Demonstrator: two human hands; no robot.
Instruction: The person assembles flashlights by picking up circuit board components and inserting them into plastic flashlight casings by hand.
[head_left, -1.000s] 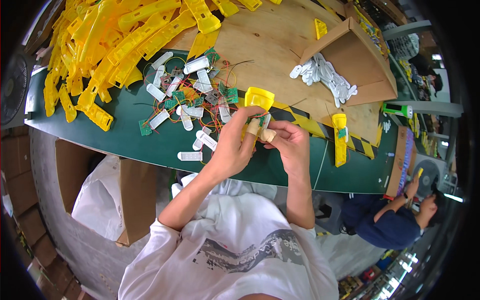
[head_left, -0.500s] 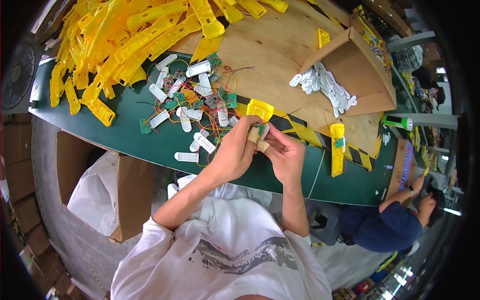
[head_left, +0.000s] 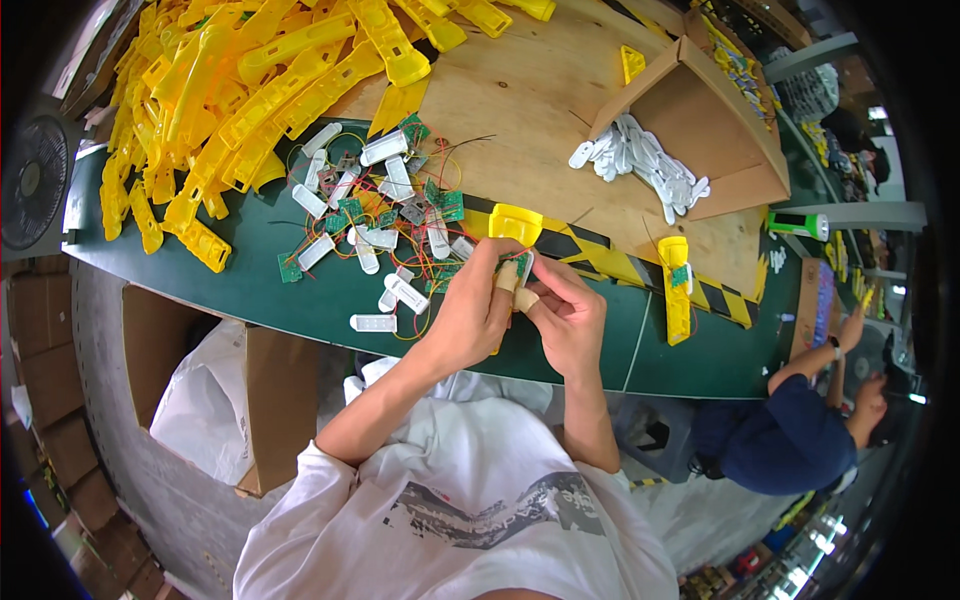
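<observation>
My left hand (head_left: 472, 306) and my right hand (head_left: 568, 318) meet over the near edge of the table, fingers closed together. Between their fingertips is a small green circuit board (head_left: 522, 262) with a white edge beside it, partly covered by the fingers. Tan wraps cover both thumbs. A yellow plastic casing (head_left: 515, 225) sticks out beyond the fingers; its middle is hidden beneath the hands. Left of my hands lies a tangle of white plastic modules (head_left: 405, 292), red and yellow wires and green boards (head_left: 290, 267).
Yellow casings (head_left: 290, 100) are heaped at the far left. An open cardboard box (head_left: 740, 150) on its side spills white pieces (head_left: 645, 165). Another casing with a board (head_left: 677, 300) lies at right, near a green-and-white cylinder (head_left: 798, 224). A co-worker (head_left: 770, 435) sits right; a lined carton (head_left: 280, 400) stands below left.
The whole view has shifted slightly. My hands stay together around the circuit board, with only small finger movements. A bit of yellow now shows below my left hand.
</observation>
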